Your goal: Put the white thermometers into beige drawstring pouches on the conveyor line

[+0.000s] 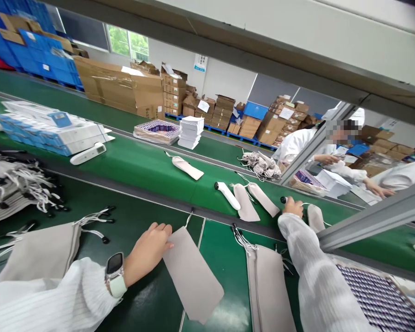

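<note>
My left hand (150, 251) pinches the top corner of a flat grey drawstring pouch (193, 276), its white cord and black stopper pointing away from me. Over on the belt, my right hand (293, 207) is closed around a white handheld thermometer; only its black tip (284, 199) shows. A similar white thermometer (228, 196) lies on the green belt beside two filled pouches (245, 203). Another filled pouch (316, 218) is just right of my right hand. Flat grey pouches (273, 286) are stacked between my arms, and more pouches (43, 251) lie left of my left hand.
A slanted metal post (373, 214) stands close to my right arm, under an overhead beam (245, 60). White-blue boxes (51, 131), paper booklets (191, 131) and a tray of batteries (380, 295) are around. Across the line sits a co-worker in white (299, 143).
</note>
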`<move>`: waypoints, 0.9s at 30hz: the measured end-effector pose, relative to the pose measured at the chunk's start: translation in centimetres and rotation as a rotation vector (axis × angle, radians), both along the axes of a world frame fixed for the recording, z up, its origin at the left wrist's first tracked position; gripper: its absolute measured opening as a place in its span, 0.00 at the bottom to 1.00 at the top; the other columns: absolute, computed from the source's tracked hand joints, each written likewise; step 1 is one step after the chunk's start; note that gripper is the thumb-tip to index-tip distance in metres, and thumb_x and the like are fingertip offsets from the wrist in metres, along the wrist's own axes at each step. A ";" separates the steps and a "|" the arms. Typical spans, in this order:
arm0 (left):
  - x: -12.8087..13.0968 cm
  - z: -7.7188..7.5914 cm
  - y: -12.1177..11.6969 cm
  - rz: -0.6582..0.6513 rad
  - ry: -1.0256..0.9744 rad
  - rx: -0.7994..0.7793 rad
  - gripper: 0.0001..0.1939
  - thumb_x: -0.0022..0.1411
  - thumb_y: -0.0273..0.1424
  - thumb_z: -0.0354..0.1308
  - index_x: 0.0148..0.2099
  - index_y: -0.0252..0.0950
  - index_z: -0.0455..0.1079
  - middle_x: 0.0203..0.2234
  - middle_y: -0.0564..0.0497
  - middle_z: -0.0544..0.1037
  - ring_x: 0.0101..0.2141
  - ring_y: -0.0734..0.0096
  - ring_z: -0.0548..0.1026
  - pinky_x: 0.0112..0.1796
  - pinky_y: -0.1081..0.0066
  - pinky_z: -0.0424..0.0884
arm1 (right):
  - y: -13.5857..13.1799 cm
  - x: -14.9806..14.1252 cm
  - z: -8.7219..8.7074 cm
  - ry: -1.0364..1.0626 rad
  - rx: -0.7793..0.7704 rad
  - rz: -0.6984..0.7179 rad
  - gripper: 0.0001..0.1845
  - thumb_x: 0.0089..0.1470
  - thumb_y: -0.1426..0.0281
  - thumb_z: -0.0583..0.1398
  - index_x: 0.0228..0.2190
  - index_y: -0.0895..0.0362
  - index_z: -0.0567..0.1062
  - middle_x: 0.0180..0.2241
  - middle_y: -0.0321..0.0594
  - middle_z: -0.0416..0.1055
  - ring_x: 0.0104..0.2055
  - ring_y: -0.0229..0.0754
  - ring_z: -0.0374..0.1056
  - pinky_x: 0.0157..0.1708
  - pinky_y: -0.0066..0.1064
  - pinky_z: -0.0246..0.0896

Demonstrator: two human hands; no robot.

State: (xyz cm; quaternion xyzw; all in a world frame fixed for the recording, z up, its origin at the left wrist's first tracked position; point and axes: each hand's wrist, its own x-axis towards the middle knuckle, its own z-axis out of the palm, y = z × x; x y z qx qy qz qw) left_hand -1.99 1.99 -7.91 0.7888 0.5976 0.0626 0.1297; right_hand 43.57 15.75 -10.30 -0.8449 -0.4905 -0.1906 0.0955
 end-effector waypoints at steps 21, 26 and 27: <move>2.3 4.4 -2.4 -0.278 -0.300 0.141 0.11 0.62 0.36 0.45 0.31 0.36 0.61 0.26 0.55 0.69 0.30 0.72 0.66 0.36 0.70 0.61 | -7.9 -27.2 8.1 1.721 0.288 1.119 0.21 0.46 0.63 0.58 0.43 0.49 0.60 0.42 0.37 0.62 0.39 0.38 0.62 0.39 0.34 0.62; 2.7 4.9 -2.5 -0.180 -0.415 0.080 0.10 0.61 0.36 0.47 0.31 0.36 0.62 0.30 0.53 0.68 0.34 0.71 0.67 0.35 0.72 0.63 | -7.6 -26.2 8.4 1.741 0.324 1.017 0.22 0.44 0.62 0.59 0.42 0.48 0.59 0.39 0.38 0.61 0.34 0.38 0.63 0.28 0.30 0.63; 2.8 5.0 -2.5 -0.193 -0.436 0.069 0.10 0.61 0.36 0.47 0.30 0.37 0.62 0.31 0.53 0.69 0.35 0.71 0.66 0.36 0.72 0.63 | -7.5 -26.0 8.5 1.738 0.363 1.013 0.21 0.45 0.62 0.59 0.42 0.48 0.59 0.39 0.38 0.61 0.35 0.38 0.62 0.27 0.29 0.63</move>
